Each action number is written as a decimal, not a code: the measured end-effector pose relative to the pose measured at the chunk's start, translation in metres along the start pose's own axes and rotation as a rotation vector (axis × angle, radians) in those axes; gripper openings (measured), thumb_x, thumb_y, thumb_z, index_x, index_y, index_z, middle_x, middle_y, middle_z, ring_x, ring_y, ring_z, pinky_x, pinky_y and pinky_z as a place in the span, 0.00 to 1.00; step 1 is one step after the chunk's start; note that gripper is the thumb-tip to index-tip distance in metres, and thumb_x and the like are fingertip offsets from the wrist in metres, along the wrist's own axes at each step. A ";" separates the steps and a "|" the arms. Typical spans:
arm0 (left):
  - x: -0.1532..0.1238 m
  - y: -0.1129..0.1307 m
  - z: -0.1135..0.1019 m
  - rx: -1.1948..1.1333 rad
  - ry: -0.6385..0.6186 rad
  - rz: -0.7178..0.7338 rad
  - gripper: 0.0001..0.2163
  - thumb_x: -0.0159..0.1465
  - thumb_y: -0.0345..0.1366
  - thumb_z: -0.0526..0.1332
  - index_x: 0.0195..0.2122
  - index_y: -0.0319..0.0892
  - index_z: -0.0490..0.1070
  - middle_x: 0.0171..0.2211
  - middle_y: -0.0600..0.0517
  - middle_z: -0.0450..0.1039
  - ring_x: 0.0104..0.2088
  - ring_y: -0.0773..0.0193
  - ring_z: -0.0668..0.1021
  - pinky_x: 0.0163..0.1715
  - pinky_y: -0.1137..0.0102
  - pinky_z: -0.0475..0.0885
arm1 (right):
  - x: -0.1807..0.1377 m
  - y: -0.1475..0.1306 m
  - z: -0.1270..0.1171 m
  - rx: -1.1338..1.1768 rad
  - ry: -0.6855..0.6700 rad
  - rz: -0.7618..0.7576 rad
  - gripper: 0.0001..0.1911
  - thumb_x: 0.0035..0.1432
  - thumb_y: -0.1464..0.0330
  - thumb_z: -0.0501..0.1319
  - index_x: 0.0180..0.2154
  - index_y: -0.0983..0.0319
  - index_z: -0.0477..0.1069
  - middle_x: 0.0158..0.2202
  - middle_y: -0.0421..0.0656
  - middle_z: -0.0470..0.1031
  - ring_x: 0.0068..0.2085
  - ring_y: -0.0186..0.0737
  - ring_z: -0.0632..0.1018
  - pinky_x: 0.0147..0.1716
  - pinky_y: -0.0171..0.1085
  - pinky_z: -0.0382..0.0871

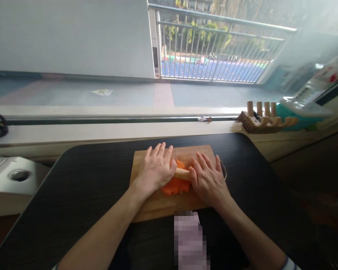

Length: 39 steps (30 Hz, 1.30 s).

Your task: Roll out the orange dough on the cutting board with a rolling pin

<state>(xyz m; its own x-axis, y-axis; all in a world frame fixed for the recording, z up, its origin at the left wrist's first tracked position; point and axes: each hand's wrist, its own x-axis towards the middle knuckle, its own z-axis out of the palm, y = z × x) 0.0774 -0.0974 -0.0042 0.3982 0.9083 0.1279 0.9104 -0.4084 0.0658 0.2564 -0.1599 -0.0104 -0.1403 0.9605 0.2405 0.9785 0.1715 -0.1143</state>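
While a black bench (84, 180) carries a wooden cutting board (154, 207), the left hand (158, 165) and right hand (207, 177) lie palm-down, fingers outstretched; orange dough (174, 187) spreads flat on the board between them, beneath a wooden rolling pin (182, 174) whose ends they cover.

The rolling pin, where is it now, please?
The rolling pin lies just below the head view's centre, on the orange dough, showing between the left hand and right hand.
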 end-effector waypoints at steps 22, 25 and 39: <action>0.002 0.002 -0.002 0.040 0.000 0.032 0.25 0.67 0.39 0.41 0.62 0.36 0.59 0.62 0.41 0.61 0.62 0.53 0.63 0.62 0.53 0.54 | 0.008 0.002 -0.009 -0.011 -0.119 -0.032 0.27 0.69 0.62 0.39 0.60 0.67 0.61 0.64 0.51 0.60 0.66 0.47 0.56 0.64 0.57 0.40; -0.012 0.003 -0.003 0.007 0.030 0.060 0.24 0.67 0.38 0.41 0.61 0.36 0.62 0.61 0.42 0.63 0.62 0.53 0.64 0.63 0.52 0.52 | -0.015 -0.008 -0.011 -0.007 -0.080 -0.061 0.28 0.69 0.62 0.40 0.61 0.71 0.58 0.64 0.52 0.58 0.66 0.46 0.56 0.65 0.53 0.39; -0.016 0.005 -0.003 -0.027 0.044 0.059 0.24 0.67 0.38 0.42 0.61 0.35 0.62 0.61 0.42 0.62 0.62 0.53 0.63 0.63 0.53 0.51 | -0.021 -0.012 -0.011 -0.024 -0.034 -0.062 0.27 0.68 0.62 0.42 0.62 0.71 0.58 0.64 0.53 0.57 0.66 0.47 0.56 0.65 0.52 0.41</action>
<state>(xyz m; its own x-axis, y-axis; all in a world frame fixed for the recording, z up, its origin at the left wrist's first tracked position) 0.0751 -0.1143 -0.0028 0.4448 0.8783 0.1754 0.8822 -0.4635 0.0833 0.2489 -0.1844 -0.0033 -0.2056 0.9550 0.2136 0.9710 0.2263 -0.0770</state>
